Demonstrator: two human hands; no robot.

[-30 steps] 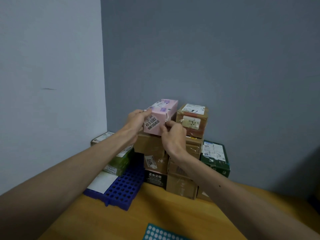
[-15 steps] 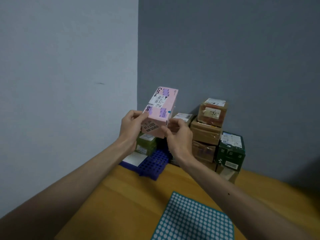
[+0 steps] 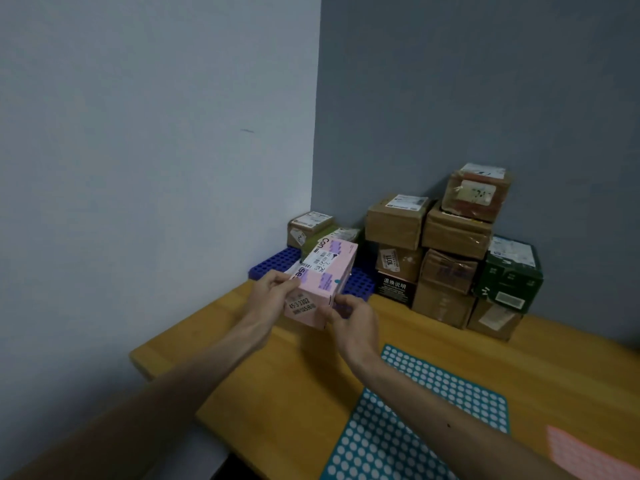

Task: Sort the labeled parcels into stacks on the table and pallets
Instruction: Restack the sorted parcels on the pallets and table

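Nearest you, below and right of the grip, one teal pallet (image 3: 415, 427) lay flat on the table (image 3: 294, 393). One pink pallet (image 3: 581, 455) was cut off at the frame's lower right corner. The table's left edge ran under your left forearm, and its rounded corner sat nearer you than the grip. Bare wood lay open to the right of the grip, between the teal pallet and the far boxes.

You held one pink parcel (image 3: 322, 282) in both hands above the table, label side up. Your left hand (image 3: 273, 292) had its fingers curled on the near left corner. Your right hand (image 3: 353, 320) pinched the near right edge.

Just behind the grip sat one blue pallet (image 3: 277, 263). It carried two parcels as far as could be told: a brown box (image 3: 308, 226) and a green box (image 3: 313, 242), the latter partly hidden by the pink parcel.

Farther back and to the right, a stack (image 3: 450, 268) stood against the wall. It held about nine boxes: seven brown, one black, one dark green.
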